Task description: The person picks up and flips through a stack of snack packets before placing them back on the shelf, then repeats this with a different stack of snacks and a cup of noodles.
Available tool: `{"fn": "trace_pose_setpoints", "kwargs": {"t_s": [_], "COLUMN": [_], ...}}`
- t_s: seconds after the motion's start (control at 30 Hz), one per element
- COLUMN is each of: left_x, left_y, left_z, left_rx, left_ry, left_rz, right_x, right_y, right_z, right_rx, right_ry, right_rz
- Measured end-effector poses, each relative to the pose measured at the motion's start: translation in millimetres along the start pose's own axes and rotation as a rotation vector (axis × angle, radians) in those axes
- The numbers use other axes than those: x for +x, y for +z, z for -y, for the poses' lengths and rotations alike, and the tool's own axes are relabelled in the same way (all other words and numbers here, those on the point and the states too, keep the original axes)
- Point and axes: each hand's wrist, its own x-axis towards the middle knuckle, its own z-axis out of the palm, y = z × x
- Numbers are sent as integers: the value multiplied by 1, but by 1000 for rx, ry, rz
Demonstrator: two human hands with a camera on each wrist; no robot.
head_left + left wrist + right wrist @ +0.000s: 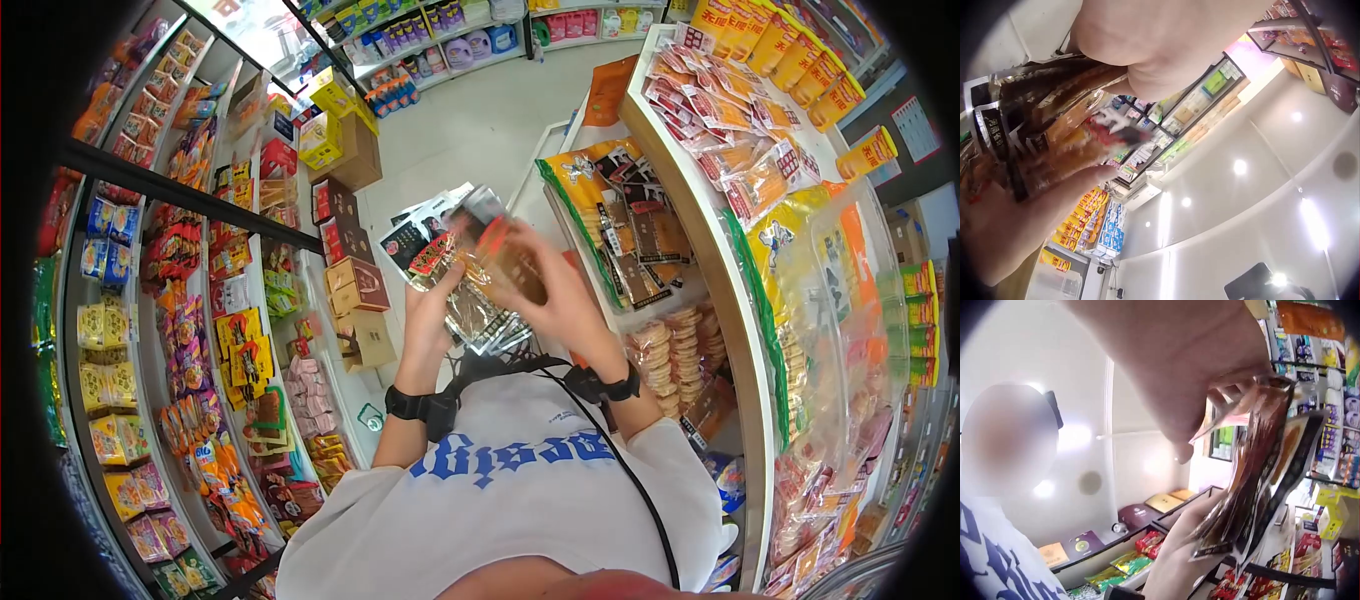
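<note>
Here, a stack of flat, clear-plastic snack packets [462,245] is held in front of the white shirt [540,500], between the left hand [432,310] and the right hand [560,295]. The left hand pinches the stack at its lower left, its thumb laid over the front face beside a red-and-black label; most of its other fingers are hidden behind the plastic. The right hand grips the right side of the stack, fingers curled round brownish packets that blur in the head view, so where each fingertip presses I cannot tell. In the right wrist view the packets fan a little, black borders and brown contents showing. A black strap [420,406] sits on the left wrist and another dark band [612,384] on the right. To the right stands a display counter [697,240], with similar black-labelled packets [645,205] in an upper compartment and stacked round biscuits [682,345] below them. Red-and-white packets [720,105] lie on its top beside a row of yellow pouches [785,50]. Snack shelves [206,290] line the left, and a cardboard box [360,150] stands near yellow cartons [320,140].
</note>
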Motion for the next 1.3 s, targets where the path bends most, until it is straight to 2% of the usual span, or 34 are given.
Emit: {"fn": "trace_pose_setpoints", "kwargs": {"t_s": [0.03,0.13,0.17,0.27,0.3,0.4,0.43,0.5,0.53,0.63,0.67,0.73,0.77,0.87,0.97,1.07,1.13,1.17,1.3], "left_x": [-5,-1,-1,-4,-6,-13,-11,-15,-19,-27,-26,-24,-23,-21,-20,-23,-26,-26,-32], "left_y": [5,-10,-14,-17,-15,-8,-11,-1,8,17,20,20,20,11,8,12,18,18,21], "left_z": [-2,1,1,-3,-5,-12,-7,-12,-18,-17,-19,-24,-25,-25,-30,-32,-33,-30,-30], "left_rx": [-20,-38,-35,-7,-21,-61,-10,-261,-386,-104,48,-28,-67,-74,-122,-104,-60,-92,-156], "left_ry": [35,95,74,17,19,29,18,13,11,65,109,79,65,40,73,74,65,63,12], "left_rz": [-103,-21,-42,-63,-43,21,62,207,282,141,106,97,91,33,10,6,4,62,157], "right_x": [1,4,4,6,6,3,3,2,2,1,0,-2,-3,0,-2,-9,-6,-5,-3], "right_y": [4,2,1,-1,1,1,6,20,24,28,28,28,27,23,18,34,29,27,23], "right_z": [-5,-20,-22,4,3,-13,-15,-13,-11,2,7,15,19,1,5,-1,2,5,14], "right_rx": [-182,-218,-305,-415,-381,53,115,238,199,63,17,-72,-45,279,331,268,310,330,287], "right_ry": [-123,-221,-266,-172,-124,162,186,233,234,285,183,-22,-29,50,182,24,96,132,157], "right_rz": [27,191,187,-38,-101,58,56,51,37,42,31,9,47,102,103,-35,-72,-92,-192]}}
